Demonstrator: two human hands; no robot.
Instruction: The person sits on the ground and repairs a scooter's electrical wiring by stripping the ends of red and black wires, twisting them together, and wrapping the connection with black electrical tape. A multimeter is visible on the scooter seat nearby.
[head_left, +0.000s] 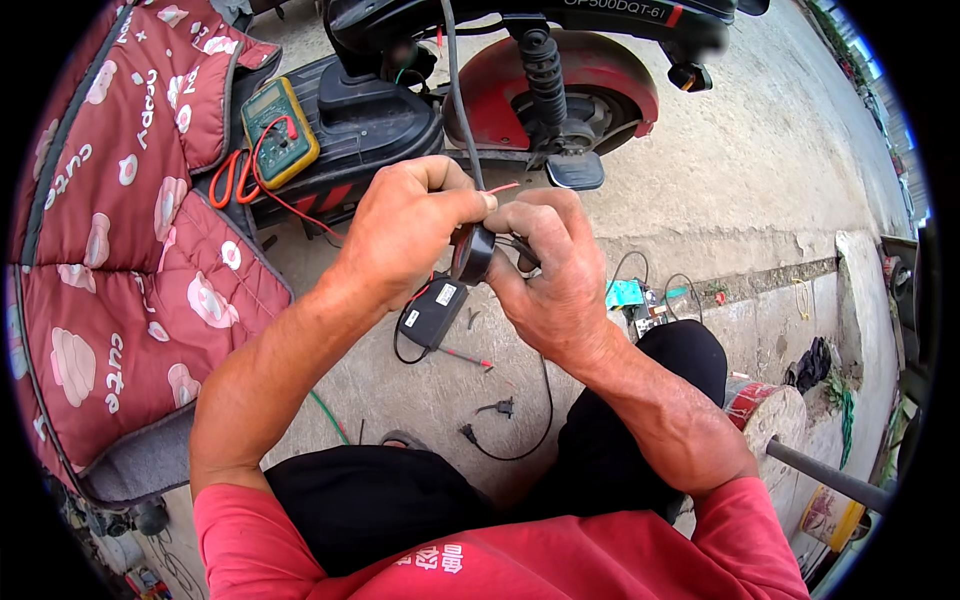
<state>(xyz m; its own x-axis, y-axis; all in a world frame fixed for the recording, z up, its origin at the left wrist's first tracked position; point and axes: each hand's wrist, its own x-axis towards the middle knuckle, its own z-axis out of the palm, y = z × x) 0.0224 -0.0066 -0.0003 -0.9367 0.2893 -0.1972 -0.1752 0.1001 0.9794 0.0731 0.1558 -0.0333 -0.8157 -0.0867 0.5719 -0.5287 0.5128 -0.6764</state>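
Note:
Just in front of the scooter, both my hands meet at a grey cable (459, 90) that comes down from above. My left hand (415, 225) is closed, its thumb and forefinger pinching the cable's end, where a thin red wire (503, 187) sticks out to the right. A roll of black tape (474, 254) sits upright between the hands. My right hand (553, 262) has its fingers curled at the roll's right side, gripping it. A dark strand passes under the right fingers; what it belongs to is hidden.
A yellow-edged multimeter (280, 132) lies on the scooter's footboard (370, 110), its red lead trailing. A black charger box (432, 312) and a black plug cord (540, 430) lie on the concrete between my legs. A pink quilted cover (130, 230) hangs at left; a bucket (765, 410) stands right.

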